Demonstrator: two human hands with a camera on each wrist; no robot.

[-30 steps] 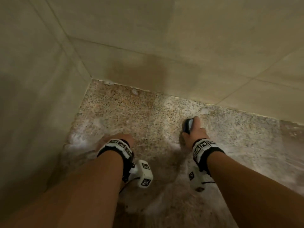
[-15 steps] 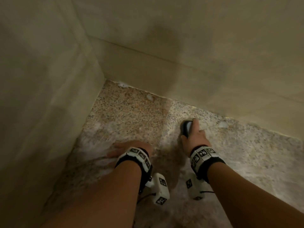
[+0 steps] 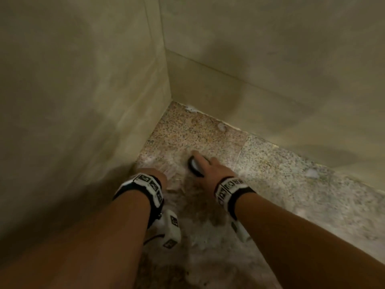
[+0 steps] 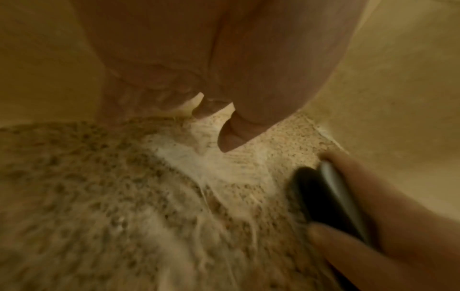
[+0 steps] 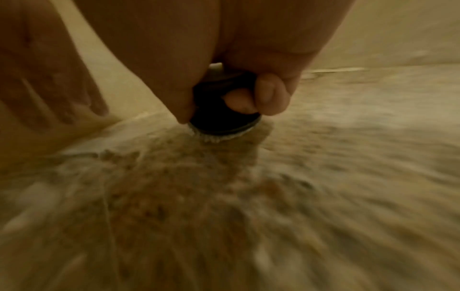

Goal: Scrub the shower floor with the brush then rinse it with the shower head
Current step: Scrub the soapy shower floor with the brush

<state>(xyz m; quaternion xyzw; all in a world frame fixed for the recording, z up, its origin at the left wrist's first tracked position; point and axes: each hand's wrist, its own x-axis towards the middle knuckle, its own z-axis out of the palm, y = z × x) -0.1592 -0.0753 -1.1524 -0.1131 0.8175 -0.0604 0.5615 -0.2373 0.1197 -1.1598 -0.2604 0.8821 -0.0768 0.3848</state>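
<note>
- The tiled walls (image 3: 270, 59) meet in a corner, beige and matte, taking up most of what I see from above.
- The shower floor (image 3: 281, 180) is speckled stone, wet and streaked with white suds (image 4: 189, 157), with small blobs of foam along the foot of the far wall.
- The left hand (image 3: 154, 174) rests flat on the floor close to the left wall, fingers stretched forward and spread on the wet stone, holding nothing.
- The right hand (image 3: 210, 166) is just beside it, nearer the corner, fingers and thumb curled down around the brush (image 3: 195, 166) with the index finger laid along its top.
- The brush is a small dark round-bodied thing with a pale strip on its back; from the right wrist its pale bristles (image 5: 211, 136) press onto the floor among the suds.
- The thumb (image 4: 331, 242) sits against the brush's near side.
</note>
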